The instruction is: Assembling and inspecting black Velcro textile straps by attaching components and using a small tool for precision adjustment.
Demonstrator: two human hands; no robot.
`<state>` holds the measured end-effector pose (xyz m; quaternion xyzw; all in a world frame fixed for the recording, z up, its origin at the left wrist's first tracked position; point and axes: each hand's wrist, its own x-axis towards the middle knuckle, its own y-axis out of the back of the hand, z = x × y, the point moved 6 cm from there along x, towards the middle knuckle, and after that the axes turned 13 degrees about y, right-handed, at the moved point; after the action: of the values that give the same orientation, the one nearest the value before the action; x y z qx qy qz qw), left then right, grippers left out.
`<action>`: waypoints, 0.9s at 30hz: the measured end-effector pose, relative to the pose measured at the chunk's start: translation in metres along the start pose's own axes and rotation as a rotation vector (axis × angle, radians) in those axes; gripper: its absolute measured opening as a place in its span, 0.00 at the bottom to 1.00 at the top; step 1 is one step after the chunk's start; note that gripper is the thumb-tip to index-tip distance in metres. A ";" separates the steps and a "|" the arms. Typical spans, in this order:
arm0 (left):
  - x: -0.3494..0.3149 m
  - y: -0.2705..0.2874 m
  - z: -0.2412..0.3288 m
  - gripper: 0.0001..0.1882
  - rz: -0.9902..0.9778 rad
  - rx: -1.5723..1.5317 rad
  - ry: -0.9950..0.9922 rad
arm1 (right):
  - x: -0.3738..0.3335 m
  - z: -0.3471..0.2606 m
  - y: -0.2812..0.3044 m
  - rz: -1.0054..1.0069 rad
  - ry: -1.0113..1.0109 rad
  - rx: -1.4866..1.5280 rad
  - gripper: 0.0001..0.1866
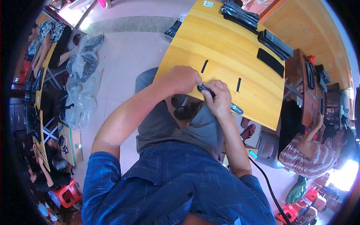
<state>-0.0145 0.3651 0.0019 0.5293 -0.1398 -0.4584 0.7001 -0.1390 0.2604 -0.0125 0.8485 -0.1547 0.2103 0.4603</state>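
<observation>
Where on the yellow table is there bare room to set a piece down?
Bare wood lies on the table left of the left strip, and between the right strip and the flat pad. Crowded: the far edge with stacked black pieces, and around both hands.

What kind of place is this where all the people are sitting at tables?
It looks like a small workshop for hand assembly. The person's two hands, left hand and right hand, grip a small black strap piece at a yellow wooden table. Stacks of black pieces lie there, and other people work at similar tables nearby.
</observation>
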 end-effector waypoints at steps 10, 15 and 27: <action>-0.005 -0.005 -0.003 0.15 0.018 -0.015 0.092 | 0.005 0.006 -0.006 0.043 -0.080 0.029 0.06; -0.022 -0.011 -0.004 0.11 0.178 0.038 -0.034 | 0.007 0.004 -0.007 0.057 -0.045 -0.022 0.06; -0.044 -0.041 -0.003 0.22 -0.067 -0.902 0.218 | -0.006 -0.035 0.018 0.261 -0.024 0.146 0.04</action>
<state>-0.0561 0.4006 -0.0220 0.2214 0.1648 -0.4375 0.8558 -0.1597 0.2807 0.0144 0.8550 -0.2535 0.2686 0.3642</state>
